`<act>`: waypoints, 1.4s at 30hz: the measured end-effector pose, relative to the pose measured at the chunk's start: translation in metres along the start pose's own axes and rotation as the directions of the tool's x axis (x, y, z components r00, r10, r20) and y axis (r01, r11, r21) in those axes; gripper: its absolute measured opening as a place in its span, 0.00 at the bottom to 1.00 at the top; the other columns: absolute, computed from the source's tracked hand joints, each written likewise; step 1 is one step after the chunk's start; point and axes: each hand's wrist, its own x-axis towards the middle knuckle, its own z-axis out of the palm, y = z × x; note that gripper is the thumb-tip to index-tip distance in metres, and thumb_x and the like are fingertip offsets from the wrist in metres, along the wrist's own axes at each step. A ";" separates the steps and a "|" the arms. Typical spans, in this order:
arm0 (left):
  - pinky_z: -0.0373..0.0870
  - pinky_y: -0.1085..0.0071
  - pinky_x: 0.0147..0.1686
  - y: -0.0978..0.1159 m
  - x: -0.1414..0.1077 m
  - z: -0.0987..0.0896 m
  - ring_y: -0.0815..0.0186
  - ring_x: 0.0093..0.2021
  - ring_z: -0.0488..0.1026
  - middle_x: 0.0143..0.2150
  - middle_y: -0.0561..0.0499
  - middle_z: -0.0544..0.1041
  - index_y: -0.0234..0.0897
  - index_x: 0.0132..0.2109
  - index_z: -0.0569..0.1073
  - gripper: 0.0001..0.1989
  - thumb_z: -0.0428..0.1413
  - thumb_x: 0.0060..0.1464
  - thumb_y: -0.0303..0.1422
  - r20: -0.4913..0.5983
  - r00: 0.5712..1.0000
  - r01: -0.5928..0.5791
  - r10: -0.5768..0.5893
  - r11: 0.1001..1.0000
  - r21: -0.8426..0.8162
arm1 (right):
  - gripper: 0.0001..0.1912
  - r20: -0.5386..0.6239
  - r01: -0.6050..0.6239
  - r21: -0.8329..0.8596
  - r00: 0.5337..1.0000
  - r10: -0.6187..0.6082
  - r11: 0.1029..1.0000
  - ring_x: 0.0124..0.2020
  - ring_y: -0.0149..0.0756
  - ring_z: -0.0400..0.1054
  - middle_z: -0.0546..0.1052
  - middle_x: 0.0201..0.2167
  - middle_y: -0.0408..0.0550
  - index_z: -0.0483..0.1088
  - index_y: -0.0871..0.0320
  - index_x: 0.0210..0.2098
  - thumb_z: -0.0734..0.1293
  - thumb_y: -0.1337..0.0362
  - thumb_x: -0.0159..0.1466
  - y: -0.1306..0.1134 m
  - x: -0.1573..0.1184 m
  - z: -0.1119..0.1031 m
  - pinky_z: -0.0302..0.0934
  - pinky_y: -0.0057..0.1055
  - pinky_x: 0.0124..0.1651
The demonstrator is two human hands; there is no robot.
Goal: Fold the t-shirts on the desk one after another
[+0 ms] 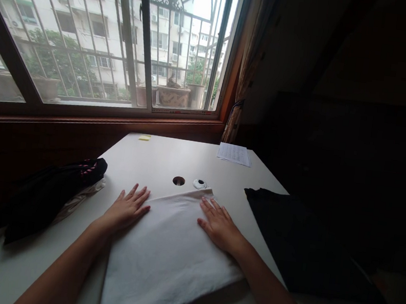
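A white folded cloth (168, 251), perhaps a garment, lies flat on the white table (172, 158) in front of me. My left hand (127, 209) rests palm down at its far left corner, fingers spread, partly on the cloth and partly beside it. On the far right part of the cloth lies my right hand (219, 225), also flat with its fingers apart. Neither hand grips anything. The cloth's near end runs out of the bottom of the view, and my forearms cover parts of its sides.
A dark folded cloth (309, 249) lies at the right. Crumpled dark clothes (53, 197) are heaped at the left edge. Beyond the white cloth are a round hole (178, 181) and its white cover (199, 184). Papers (235, 154) and a yellow note (144, 137) lie near the window.
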 end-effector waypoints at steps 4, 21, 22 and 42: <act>0.46 0.38 0.67 -0.024 -0.003 0.000 0.44 0.76 0.38 0.76 0.43 0.51 0.42 0.73 0.56 0.36 0.40 0.67 0.55 -0.095 0.982 0.163 -0.160 0.987 0.016 | 0.36 -0.016 -0.002 -0.004 1.000 0.002 1.000 0.76 0.42 0.30 0.41 0.76 0.40 0.44 0.50 0.75 0.45 0.42 0.73 -0.001 0.000 0.002 0.28 0.49 0.74; 0.65 0.57 0.55 -0.013 -0.006 -0.006 0.53 0.52 0.70 0.51 0.42 0.73 0.39 0.59 0.71 0.26 0.50 0.64 0.51 -0.348 0.912 0.237 -0.217 0.971 0.014 | 0.36 -0.007 -0.078 -0.084 0.997 0.078 0.993 0.76 0.52 0.33 0.45 0.75 0.49 0.47 0.55 0.74 0.49 0.45 0.73 -0.012 -0.002 -0.002 0.29 0.59 0.73; 0.65 0.57 0.55 -0.012 -0.006 -0.005 0.52 0.53 0.69 0.52 0.42 0.73 0.40 0.60 0.71 0.26 0.51 0.64 0.52 -0.338 0.916 0.232 -0.217 0.973 0.003 | 0.36 -0.017 -0.056 -0.094 0.998 0.055 0.994 0.76 0.52 0.34 0.45 0.75 0.50 0.48 0.56 0.74 0.49 0.46 0.73 -0.020 -0.002 -0.003 0.29 0.59 0.73; 0.68 0.58 0.50 -0.012 -0.003 -0.002 0.52 0.51 0.70 0.50 0.44 0.74 0.44 0.59 0.72 0.26 0.53 0.62 0.53 -0.296 0.950 0.095 -0.101 0.995 -0.033 | 0.40 0.062 0.203 0.024 0.977 -0.204 0.979 0.76 0.42 0.34 0.44 0.76 0.49 0.45 0.58 0.75 0.47 0.40 0.72 -0.042 0.063 -0.004 0.28 0.43 0.74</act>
